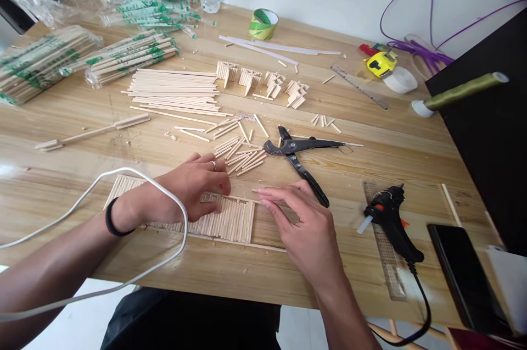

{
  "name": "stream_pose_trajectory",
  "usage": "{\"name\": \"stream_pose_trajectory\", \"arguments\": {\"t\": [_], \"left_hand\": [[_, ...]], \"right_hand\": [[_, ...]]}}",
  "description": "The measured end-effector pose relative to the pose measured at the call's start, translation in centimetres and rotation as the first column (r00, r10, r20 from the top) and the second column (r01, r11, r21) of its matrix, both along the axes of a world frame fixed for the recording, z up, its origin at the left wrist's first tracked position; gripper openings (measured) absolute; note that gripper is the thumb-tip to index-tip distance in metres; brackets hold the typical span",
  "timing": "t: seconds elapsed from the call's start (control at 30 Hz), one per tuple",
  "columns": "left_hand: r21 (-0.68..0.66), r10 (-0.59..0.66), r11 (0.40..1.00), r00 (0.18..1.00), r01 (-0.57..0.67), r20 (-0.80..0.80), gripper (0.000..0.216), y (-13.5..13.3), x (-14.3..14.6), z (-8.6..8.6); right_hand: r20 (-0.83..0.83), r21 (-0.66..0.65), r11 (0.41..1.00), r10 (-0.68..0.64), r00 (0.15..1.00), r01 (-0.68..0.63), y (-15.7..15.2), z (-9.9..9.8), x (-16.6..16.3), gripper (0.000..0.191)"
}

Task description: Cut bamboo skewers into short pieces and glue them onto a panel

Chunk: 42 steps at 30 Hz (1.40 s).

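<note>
And there's the wooden table point(69, 157), filling most of the view, with the long panel of sticks point(230, 222) lying near its front edge, short pieces packed side by side against a thin rail! At the far left sit wrapped stick bundles point(45, 64), plastic printed in green, and to their right a spread of loose long sticks point(173, 89), neatly side by side. The black cutter point(295, 146) rests beyond the right hand point(307, 218), while the glue gun point(389, 218) lies over to the right, near a dark phone point(461, 270). Now the hands: the left hand point(197, 182) is over the panel, fingers bent, thumb and forefinger apart (whether it grips the rail, I cannot tell from here)! The right hand is closed at the fingertips, thumb and forefinger pinching a small stick point(255, 190) just beyond the panel's right end! Behind the panel, a scatter of short cut sticks point(247, 162) lies heaped between the left hand and the cutter
</note>
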State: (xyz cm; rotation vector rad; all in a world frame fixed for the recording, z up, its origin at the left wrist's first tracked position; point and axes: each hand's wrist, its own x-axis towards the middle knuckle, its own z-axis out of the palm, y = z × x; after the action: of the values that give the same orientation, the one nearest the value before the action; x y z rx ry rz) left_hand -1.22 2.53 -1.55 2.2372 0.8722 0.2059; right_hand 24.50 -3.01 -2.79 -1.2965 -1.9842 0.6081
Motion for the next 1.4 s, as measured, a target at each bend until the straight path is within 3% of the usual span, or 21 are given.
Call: {"name": "stream_pose_trajectory", "arguments": {"t": [0.43,0.77,1.1,1.4], "left_hand": [[-0.017,0.003,1.0,1.0,-0.003,-0.003,0.006,0.0,0.0,0.4],[0.011,0.002,1.0,1.0,-0.002,0.023,0.011,-0.1,-0.2,-0.4],[0.009,-0.009,1.0,1.0,0.009,0.014,0.015,0.0,-0.2,-0.6],[0.009,-0.008,1.0,1.0,0.008,0.01,0.014,-0.1,-0.2,-0.4]], "right_hand": [[-0.03,-0.042,0.998,-0.042,0.999,0.041,-0.3,0.2,0.0,0.019],[-0.038,-0.121,0.993,-0.014,0.999,0.009,-0.4,-0.3,0.1,0.023],[-0.041,-0.07,0.997,-0.045,0.998,0.042,-0.1,-0.4,0.1,0.014],[-0.049,-0.079,0.997,-0.011,0.999,0.008,-0.3,0.0,0.2,0.021]]}}
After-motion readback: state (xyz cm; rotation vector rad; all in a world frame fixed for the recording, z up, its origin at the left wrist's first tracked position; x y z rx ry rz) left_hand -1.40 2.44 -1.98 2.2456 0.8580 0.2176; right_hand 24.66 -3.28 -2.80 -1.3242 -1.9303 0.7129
